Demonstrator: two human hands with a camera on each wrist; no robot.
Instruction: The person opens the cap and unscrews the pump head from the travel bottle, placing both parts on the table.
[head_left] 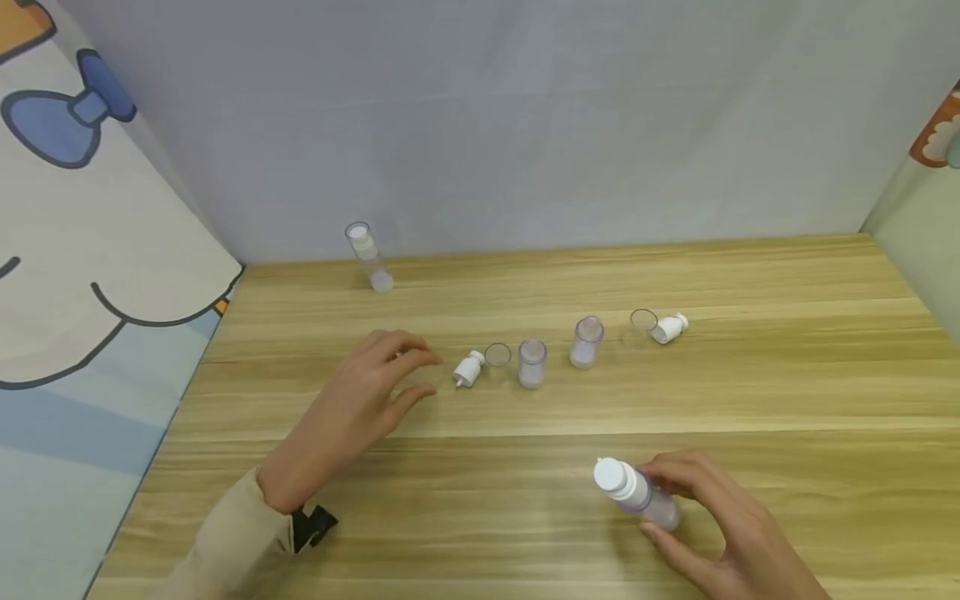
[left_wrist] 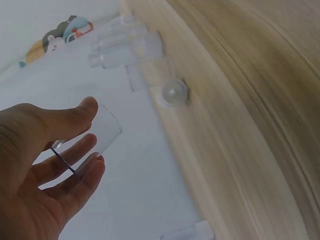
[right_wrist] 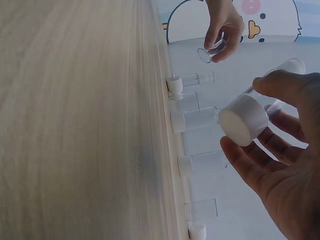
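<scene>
Bottle (head_left: pixel 637 493) in right hand (head_left: pixel 720 525); mid-table, room around.

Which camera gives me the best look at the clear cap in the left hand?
The left wrist view: the clear cap sits large between thumb and fingers of the left hand. The right wrist view shows it small and distant. In the head view the hand's back hides it.
</scene>
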